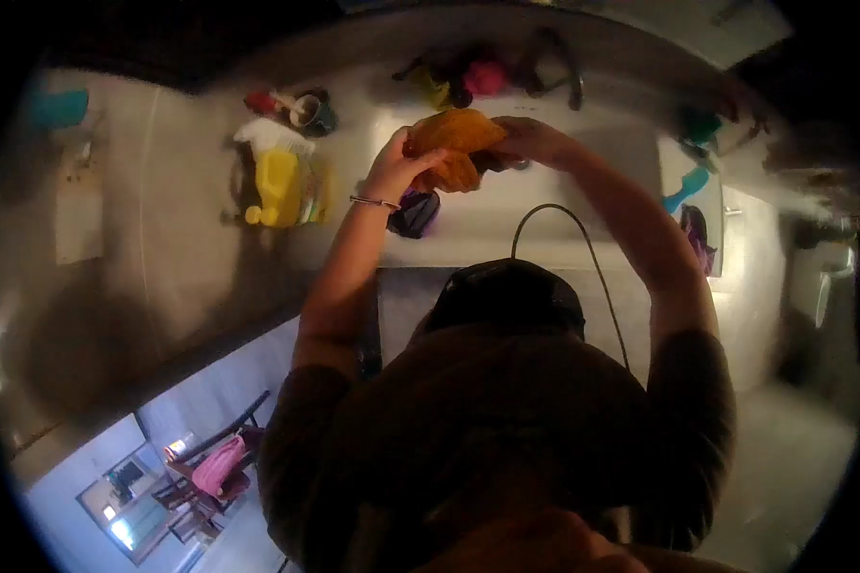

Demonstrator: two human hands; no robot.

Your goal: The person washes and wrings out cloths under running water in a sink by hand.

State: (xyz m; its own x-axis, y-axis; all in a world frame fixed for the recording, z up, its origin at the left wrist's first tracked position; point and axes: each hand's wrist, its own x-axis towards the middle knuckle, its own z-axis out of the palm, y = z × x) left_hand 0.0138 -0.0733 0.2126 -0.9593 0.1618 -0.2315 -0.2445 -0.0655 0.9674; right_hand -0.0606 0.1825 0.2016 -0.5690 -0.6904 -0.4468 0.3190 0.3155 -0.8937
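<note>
A crumpled orange cloth (457,132) is stretched between my two hands above the pale counter. My left hand (398,170), with a thin bangle at its wrist, grips the cloth's left side, thumb across the front. On the other side, my right hand (533,141) has its fingers closed on the cloth's right edge. Just below the left hand, close to the wrist, lies a dark purple and black bundle (414,214), partly covered by the arm.
Left of my hands stand a yellow jug (279,186) and a white cup (306,112). A bright pink item (485,78) sits beyond the cloth. At right lie a turquoise brush-like item (686,189) and a purple cloth (698,239). A dark cable (583,234) loops before me.
</note>
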